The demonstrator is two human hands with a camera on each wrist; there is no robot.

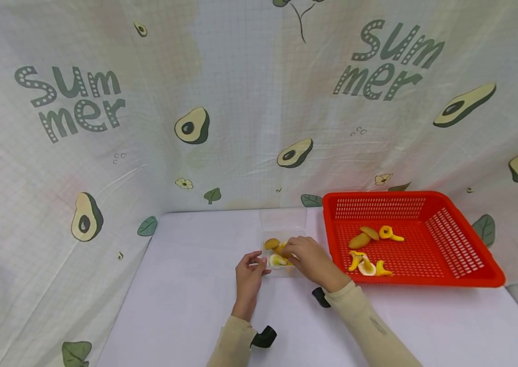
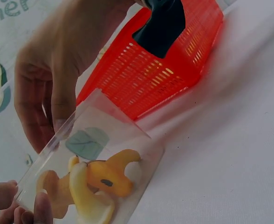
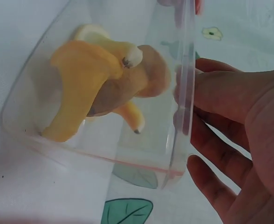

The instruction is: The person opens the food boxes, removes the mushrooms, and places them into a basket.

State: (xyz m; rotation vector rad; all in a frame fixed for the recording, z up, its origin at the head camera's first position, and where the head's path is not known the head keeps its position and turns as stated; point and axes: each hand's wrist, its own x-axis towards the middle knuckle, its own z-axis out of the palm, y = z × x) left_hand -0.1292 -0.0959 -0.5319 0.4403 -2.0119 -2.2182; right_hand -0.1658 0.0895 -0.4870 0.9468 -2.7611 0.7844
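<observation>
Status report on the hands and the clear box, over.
Left hand pinching clear box. Right hand at its right side, grip unclear. Mushrooms inside. Red basket alongside, not in the way.

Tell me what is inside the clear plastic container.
A brown mushroom, a pale-capped mushroom and a yellow trumpet-shaped mushroom are visible. In the head view, the right hand hides some contents; exact number unclear.

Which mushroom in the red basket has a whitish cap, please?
The middle mushroom of the front three in the red basket; its cap is whitish, while the others are yellow or brown.
</observation>
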